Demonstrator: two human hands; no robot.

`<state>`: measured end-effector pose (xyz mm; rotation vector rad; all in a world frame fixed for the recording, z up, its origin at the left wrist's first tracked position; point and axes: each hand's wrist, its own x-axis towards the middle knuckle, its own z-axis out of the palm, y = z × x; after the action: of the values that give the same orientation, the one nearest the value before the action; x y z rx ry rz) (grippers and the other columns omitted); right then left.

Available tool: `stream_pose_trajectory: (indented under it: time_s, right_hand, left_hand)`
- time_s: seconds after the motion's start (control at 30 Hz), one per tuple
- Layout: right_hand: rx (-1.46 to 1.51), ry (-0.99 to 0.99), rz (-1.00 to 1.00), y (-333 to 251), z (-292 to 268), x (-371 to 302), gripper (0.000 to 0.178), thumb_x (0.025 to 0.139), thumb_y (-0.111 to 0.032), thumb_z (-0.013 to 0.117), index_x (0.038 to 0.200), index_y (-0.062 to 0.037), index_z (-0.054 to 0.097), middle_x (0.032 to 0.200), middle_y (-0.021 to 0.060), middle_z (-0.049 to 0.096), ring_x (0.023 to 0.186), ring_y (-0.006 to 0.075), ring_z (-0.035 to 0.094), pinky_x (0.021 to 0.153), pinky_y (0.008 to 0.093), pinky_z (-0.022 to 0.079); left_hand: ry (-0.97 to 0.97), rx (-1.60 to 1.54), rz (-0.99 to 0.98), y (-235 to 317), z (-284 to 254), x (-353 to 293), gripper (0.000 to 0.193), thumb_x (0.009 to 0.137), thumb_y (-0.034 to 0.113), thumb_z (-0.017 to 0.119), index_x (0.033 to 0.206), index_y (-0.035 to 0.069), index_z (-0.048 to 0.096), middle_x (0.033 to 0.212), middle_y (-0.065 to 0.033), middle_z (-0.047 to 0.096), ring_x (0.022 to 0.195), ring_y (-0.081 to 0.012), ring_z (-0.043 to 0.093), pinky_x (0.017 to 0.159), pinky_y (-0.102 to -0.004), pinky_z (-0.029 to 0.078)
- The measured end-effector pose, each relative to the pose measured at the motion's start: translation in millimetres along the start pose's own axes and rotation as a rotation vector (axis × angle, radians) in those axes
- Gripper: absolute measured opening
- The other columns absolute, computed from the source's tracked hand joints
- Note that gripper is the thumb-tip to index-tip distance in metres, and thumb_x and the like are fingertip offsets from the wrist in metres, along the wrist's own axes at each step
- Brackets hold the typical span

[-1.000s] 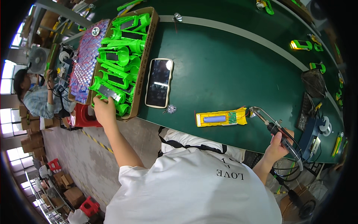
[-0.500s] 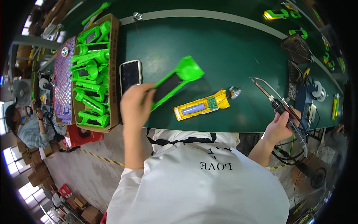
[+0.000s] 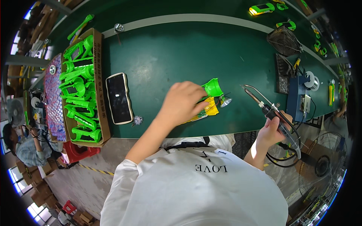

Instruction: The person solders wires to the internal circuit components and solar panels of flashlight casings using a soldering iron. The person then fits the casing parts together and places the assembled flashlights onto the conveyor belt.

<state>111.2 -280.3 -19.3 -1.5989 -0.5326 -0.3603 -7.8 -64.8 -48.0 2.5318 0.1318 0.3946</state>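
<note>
My left hand [image 3: 183, 101] is closed round a green plastic flashlight shell [image 3: 213, 87] and covers most of it; only the flared head end shows past my fingers. Directly beneath lies the yellow half-shell [image 3: 212, 107], largely hidden by the hand. A small silver reflector lamp [image 3: 225, 101] sits at its right end on wires. Off to the right, my right hand [image 3: 269, 130] grips a soldering iron [image 3: 269, 112] with a thin curved metal tube beside its tip. That tip points up and left, apart from the shells.
A carton [image 3: 101, 86] of green shells stands at the left, beside bubble wrap [image 3: 55, 98]. Nearer lies a phone [image 3: 119, 98] with a small charm. On the right are a blue soldering station [image 3: 296, 96], a solder spool [image 3: 311, 81] and a square black fan [image 3: 284, 41].
My left hand has carried the green shell right and down, over the yellow half-shell. The phone, partly covered before, now shows fully. My right hand still holds the iron.
</note>
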Motion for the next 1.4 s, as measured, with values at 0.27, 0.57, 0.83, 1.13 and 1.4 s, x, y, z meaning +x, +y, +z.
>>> stream_pose_trajectory:
  time_s: [0.27,0.57,0.83,1.13,1.4]
  right_hand:
    - [0.015,0.044,-0.008,-5.0,3.9,7.9,0.034,0.077,-0.031,0.062,0.079,-0.0005,0.047,0.068,0.0028,0.048,0.052,0.0055,0.04,0.044,0.0172,0.029]
    - [0.092,-0.028,-0.013,-5.2,8.8,2.6,0.029,0.076,-0.024,0.063,0.081,0.0014,0.049,0.069,0.0036,0.049,0.053,0.0068,0.041,0.048,0.0185,0.032]
    - [0.305,-0.331,0.25,-5.3,39.3,-10.9,0.017,0.072,-0.006,0.063,0.085,0.0009,0.053,0.077,0.0055,0.054,0.067,0.0084,0.047,0.062,0.0197,0.038]
    - [0.175,-0.57,0.237,0.5,73.7,-13.1,0.009,0.073,-0.002,0.062,0.079,0.0022,0.057,0.073,0.0013,0.051,0.061,0.0043,0.044,0.049,0.0174,0.034]
    - [0.175,-0.564,0.292,1.7,74.4,-14.4,0.009,0.074,-0.004,0.062,0.078,0.0026,0.057,0.075,0.0011,0.051,0.061,0.004,0.044,0.051,0.0165,0.033]
  left_hand:
    - [0.006,0.043,0.126,12.8,35.4,17.9,0.011,0.072,0.021,0.062,0.078,0.012,0.062,0.084,0.0006,0.058,0.086,-0.0177,0.052,0.076,-0.0316,0.038]
    - [0.118,-0.343,0.001,16.7,6.6,-33.0,0.011,0.074,0.012,0.063,0.085,0.008,0.063,0.074,-0.0021,0.063,0.074,-0.0148,0.057,0.071,-0.0283,0.041]
    - [0.344,-0.259,-0.539,13.2,11.6,-67.1,0.009,0.073,0.012,0.063,0.079,0.007,0.06,0.068,-0.0025,0.062,0.071,-0.0186,0.055,0.077,-0.0323,0.037]
    - [0.343,0.012,-0.613,9.6,7.2,-67.2,0.005,0.072,0.008,0.062,0.076,0.004,0.061,0.077,-0.0069,0.058,0.078,-0.0229,0.056,0.071,-0.0323,0.043]
    - [0.235,-0.073,-0.525,3.3,7.4,-55.7,0.008,0.071,0.004,0.063,0.077,0.001,0.059,0.078,-0.0102,0.059,0.068,-0.0245,0.058,0.059,-0.0298,0.047]
